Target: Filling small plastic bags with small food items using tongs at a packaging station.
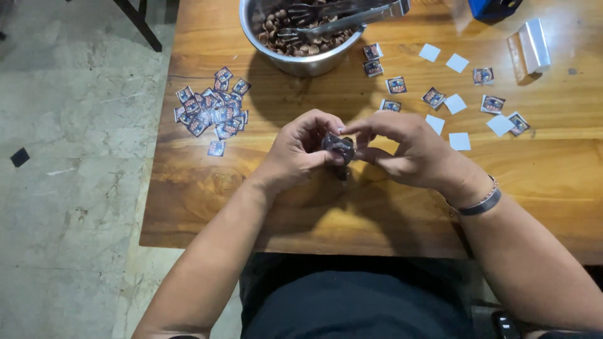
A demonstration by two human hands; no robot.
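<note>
Both of my hands meet over the middle of the wooden table [188,207]. My left hand [300,150] and my right hand [408,147] pinch one small dark wrapped piece [338,146] between their fingertips. The right wrist wears a dark band [480,202]. Beyond the hands stands a metal bowl [295,59] holding brown round pieces, with metal tongs [342,17] resting across it.
A heap of small printed square wrappers [213,110] lies at the left. More loose squares [440,97], some printed side up and some white, are scattered at the right. A silver box [534,44] and a blue object [493,7] sit at the far right. Concrete floor lies left of the table.
</note>
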